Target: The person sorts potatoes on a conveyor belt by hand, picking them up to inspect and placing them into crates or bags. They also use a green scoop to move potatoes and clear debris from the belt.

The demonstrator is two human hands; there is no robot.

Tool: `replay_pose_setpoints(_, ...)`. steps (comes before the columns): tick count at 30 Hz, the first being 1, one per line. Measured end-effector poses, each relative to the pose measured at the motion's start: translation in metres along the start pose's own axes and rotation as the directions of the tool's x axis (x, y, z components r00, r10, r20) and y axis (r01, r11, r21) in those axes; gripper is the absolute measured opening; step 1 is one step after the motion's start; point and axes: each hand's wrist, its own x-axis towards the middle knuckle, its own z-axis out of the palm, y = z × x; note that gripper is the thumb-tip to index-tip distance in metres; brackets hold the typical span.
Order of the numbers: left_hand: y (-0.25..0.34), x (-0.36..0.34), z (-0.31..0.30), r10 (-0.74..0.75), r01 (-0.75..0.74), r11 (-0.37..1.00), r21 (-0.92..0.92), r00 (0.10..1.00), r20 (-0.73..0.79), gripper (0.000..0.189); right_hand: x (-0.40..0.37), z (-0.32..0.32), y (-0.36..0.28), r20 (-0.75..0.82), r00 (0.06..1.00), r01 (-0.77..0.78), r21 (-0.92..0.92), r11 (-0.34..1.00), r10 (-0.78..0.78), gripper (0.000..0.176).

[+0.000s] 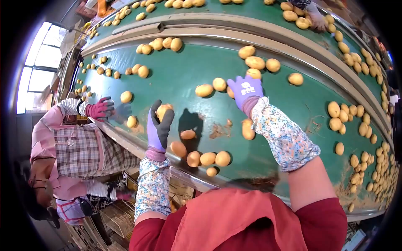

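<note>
My left hand (158,125), in a purple glove with a dark grey palm, is raised above the belt's near side. Its fingers and thumb are round a potato (164,111). Farther right, my right hand (246,91) reaches palm down over the green conveyor belt (176,67), fingers spread. One potato (253,73) lies at its fingertips, and another (230,92) is partly hidden beside its edge. Below my right wrist rests a long potato (248,129). Several potatoes (207,158) lie in a row by the near edge.
A metal divider (234,35) separates this belt from another one behind it. At left stands a co-worker in a plaid apron (79,150), with a red-gloved hand (99,109) over the belt. Another person's gloved hand (318,21) is at the far belt. Dirt clumps (220,130) lie between my hands.
</note>
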Motion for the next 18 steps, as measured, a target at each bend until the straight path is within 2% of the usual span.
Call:
replay_pose_setpoints(1, -0.001, 0.004, -0.015, -0.033, 0.034, 0.999, -0.028, 0.999, 0.014, 0.06, 0.004, -0.005, -0.006, 0.109, 0.992, -0.059, -0.028, 0.998, 0.061, 0.033)
replay_pose_setpoints(2, -0.001, 0.006, -0.03, -0.072, 0.074, 0.996, -0.054, 0.997, 0.03, 0.061, 0.0, 0.003, 0.0, 0.016, 1.0, -0.024, -0.031, 0.999, 0.025, 0.032)
replay_pose_setpoints(4, -0.002, 0.007, -0.051, -0.132, 0.135, 0.989, -0.066, 0.99, 0.051, 0.062, -0.018, -0.001, 0.016, -0.03, 0.999, 0.017, 0.063, 0.998, -0.015, 0.039)
replay_pose_setpoints(5, -0.011, 0.007, -0.057, -0.061, 0.058, 0.998, 0.038, 0.993, 0.101, 0.062, -0.027, 0.009, 0.028, -0.103, 0.995, -0.005, 0.092, 0.996, 0.015, 0.034)
replay_pose_setpoints(7, -0.033, 0.012, -0.052, 0.081, -0.135, 0.969, 0.206, 0.965, 0.25, 0.061, -0.044, 0.009, 0.051, 0.039, 0.987, -0.161, 0.233, 0.959, 0.157, 0.033)
replay_pose_setpoints(8, -0.038, 0.014, -0.044, 0.204, -0.309, 0.898, 0.312, 0.922, 0.328, 0.062, -0.055, 0.015, 0.061, -0.006, 0.989, -0.139, 0.256, 0.957, 0.146, 0.031)
replay_pose_setpoints(9, -0.04, 0.015, -0.035, 0.31, -0.476, 0.784, 0.398, 0.856, 0.414, 0.064, -0.071, 0.019, 0.066, -0.049, 0.989, -0.118, 0.28, 0.953, 0.137, 0.03)
replay_pose_setpoints(11, -0.044, 0.017, -0.017, 0.342, -0.609, 0.45, 0.654, 0.793, 0.504, 0.058, -0.095, -0.003, 0.048, 0.119, 0.965, -0.257, 0.279, 0.925, 0.232, 0.03)
replay_pose_setpoints(12, -0.068, 0.024, -0.013, 0.352, -0.632, 0.227, 0.741, 0.763, 0.542, 0.05, -0.112, -0.005, 0.041, 0.141, 0.934, -0.351, 0.532, 0.77, 0.328, 0.031)
replay_pose_setpoints(13, -0.061, 0.03, -0.01, 0.315, -0.627, 0.309, 0.715, 0.777, 0.545, 0.05, -0.13, -0.007, 0.031, 0.188, 0.896, -0.399, 0.739, 0.543, 0.403, 0.031)
replay_pose_setpoints(14, -0.055, 0.035, -0.01, 0.267, -0.608, 0.39, 0.692, 0.794, 0.546, 0.051, -0.148, -0.01, 0.02, 0.233, 0.853, -0.357, 0.913, 0.196, 0.466, 0.031)
replay_pose_setpoints(15, -0.047, 0.037, -0.013, 0.208, -0.575, 0.468, 0.671, 0.81, 0.548, 0.051, -0.168, -0.019, 0.003, 0.305, 0.81, -0.25, 0.952, -0.177, 0.501, 0.031)
replay_pose_setpoints(16, -0.04, 0.04, -0.018, 0.152, -0.558, 0.513, 0.652, 0.807, 0.571, 0.051, -0.186, -0.034, -0.021, 0.313, 0.8, -0.196, 0.943, -0.27, 0.512, 0.03)
replay_pose_setpoints(18, -0.039, 0.052, -0.026, 0.087, -0.527, 0.573, 0.628, 0.801, 0.592, 0.053, -0.21, -0.018, -0.045, 0.297, 0.863, -0.305, 0.951, -0.048, 0.41, 0.03)
